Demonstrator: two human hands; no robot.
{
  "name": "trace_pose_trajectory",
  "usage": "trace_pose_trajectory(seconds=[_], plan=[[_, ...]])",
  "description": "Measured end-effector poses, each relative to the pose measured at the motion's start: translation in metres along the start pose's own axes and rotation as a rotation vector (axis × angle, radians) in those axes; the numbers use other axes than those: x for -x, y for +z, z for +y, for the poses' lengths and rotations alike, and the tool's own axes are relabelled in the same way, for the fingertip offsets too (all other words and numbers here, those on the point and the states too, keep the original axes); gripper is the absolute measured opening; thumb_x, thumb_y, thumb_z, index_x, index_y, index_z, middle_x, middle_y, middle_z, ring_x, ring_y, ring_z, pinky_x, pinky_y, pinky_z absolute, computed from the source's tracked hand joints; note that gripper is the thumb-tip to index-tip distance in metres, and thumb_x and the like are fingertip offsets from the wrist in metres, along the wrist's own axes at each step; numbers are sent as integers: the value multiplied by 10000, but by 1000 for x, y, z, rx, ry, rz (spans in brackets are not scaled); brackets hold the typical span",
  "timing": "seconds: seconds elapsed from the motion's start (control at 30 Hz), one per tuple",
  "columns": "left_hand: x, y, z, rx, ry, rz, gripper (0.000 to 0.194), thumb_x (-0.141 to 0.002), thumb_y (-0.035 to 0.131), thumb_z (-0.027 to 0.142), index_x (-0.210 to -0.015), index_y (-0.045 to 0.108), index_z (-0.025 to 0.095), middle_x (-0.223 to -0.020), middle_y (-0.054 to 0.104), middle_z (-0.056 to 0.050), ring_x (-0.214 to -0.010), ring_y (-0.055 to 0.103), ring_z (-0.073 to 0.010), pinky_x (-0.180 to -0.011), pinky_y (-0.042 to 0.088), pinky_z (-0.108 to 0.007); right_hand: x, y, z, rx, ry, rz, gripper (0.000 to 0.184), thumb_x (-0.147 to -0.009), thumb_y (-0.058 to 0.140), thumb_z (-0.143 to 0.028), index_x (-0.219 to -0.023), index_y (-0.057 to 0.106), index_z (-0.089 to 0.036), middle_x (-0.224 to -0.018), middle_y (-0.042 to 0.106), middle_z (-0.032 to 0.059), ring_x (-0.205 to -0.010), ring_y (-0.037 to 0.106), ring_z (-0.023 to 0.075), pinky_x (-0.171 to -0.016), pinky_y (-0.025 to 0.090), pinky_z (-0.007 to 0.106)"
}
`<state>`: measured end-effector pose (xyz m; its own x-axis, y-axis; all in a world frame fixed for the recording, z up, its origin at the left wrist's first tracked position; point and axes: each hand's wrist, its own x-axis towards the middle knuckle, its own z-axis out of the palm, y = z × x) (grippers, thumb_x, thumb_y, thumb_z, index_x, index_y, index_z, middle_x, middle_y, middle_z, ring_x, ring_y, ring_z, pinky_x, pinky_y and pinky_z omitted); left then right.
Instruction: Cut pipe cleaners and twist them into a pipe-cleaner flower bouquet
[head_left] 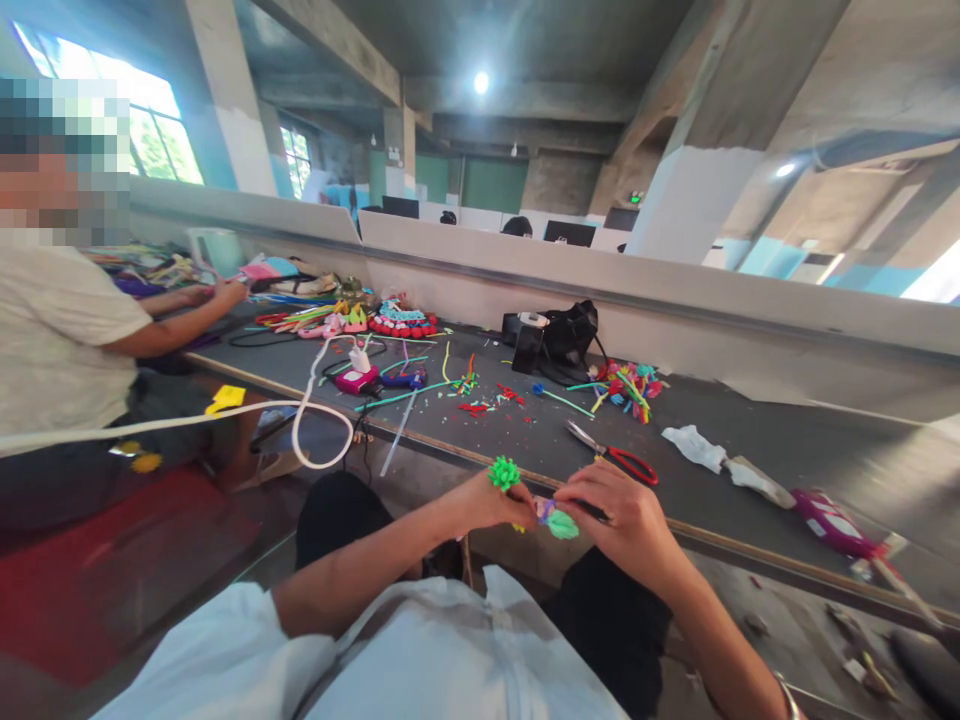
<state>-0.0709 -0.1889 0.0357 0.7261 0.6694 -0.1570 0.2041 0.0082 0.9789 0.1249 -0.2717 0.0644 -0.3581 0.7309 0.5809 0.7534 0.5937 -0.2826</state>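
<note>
Over the edge of the table, my left hand is closed in a pinch on a small pipe-cleaner craft piece with mint green, purple and pink parts. The fingers of my right hand are bent in and pinch the purple part from the other side. A spiky bright green flower rises above my left hand's thumb side; its lower end is hidden by the hand. A bit of yellow shows below those fingers. Red-handled scissors lie on the table just beyond my right hand, blades partly apart.
On the dark table lie red and green clippings, a bundle of coloured pipe-cleaner pieces, a black bag, crumpled white tissue and a magenta device. A white cable loops at left, near a seated co-worker.
</note>
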Motion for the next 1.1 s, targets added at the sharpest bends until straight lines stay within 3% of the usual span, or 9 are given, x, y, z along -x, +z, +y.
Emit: trace_pose_trajectory(seconds=[0.1,0.23,0.43,0.57,0.63,0.73,0.87,0.97,1.1], plan=[[-3,-1,-5,25,9,81,84,-607,671,222,-582,695,145,-537,571,23,-554,428,-98,-520,259,-238,6,-3,-14,81,-40,12,152,-931,589,-212,-863,725,-216,-816,701,48,-767,625,187,-679,503,302],[-5,-2,-12,94,-7,103,137,-639,652,276,-630,664,140,-483,472,52,-436,282,-64,-456,152,-259,24,10,-25,122,-15,35,154,-935,567,-186,-901,713,-221,-831,702,50,-786,625,195,-688,508,302],[-3,-3,-15,401,-60,-9,241,-626,732,351,-638,616,140,-370,311,96,-371,182,-47,-427,86,-259,44,38,-17,26,179,126,159,-917,566,-195,-875,712,-241,-851,704,41,-807,629,207,-723,500,312],[-1,-7,-13,434,-63,-118,261,-669,736,367,-713,651,124,-394,265,115,-382,131,-40,-416,67,-244,45,45,-8,-223,483,156,148,-881,614,-305,-816,719,-224,-809,693,34,-754,630,201,-682,489,284],[0,-8,-11,428,-78,-171,293,-695,721,393,-777,674,116,-412,225,124,-387,105,-41,-414,50,-244,44,47,-6,-427,624,146,201,-865,639,-384,-879,735,-207,-816,696,35,-754,631,200,-663,485,269],[2,-9,-8,406,-132,-228,363,-712,713,443,-857,692,110,-429,198,129,-394,94,-41,-420,37,-241,41,49,-3,-805,746,139,339,-830,686,-468,-1040,728,-205,-893,706,43,-827,632,214,-687,500,274],[4,-7,-7,443,-175,-287,457,-757,669,546,-905,680,114,-449,182,126,-411,85,-42,-437,40,-233,35,53,-1,-1213,862,134,422,-853,624,-573,-986,744,-190,-800,685,53,-699,607,187,-611,517,290],[5,-8,-6,469,-172,-317,485,-781,626,597,-878,652,123,-456,216,117,-413,95,-43,-437,42,-227,29,55,1,-1315,949,138,453,-830,628,-613,-916,769,-191,-762,687,64,-621,592,175,-555,511,291],[7,-8,-5,442,-181,-362,506,-825,571,609,-942,661,125,-467,279,100,-410,146,-49,-428,81,-223,20,53,0,-1330,960,172,353,-738,770,-526,-873,788,-200,-753,667,50,-591,569,146,-524,494,256]])
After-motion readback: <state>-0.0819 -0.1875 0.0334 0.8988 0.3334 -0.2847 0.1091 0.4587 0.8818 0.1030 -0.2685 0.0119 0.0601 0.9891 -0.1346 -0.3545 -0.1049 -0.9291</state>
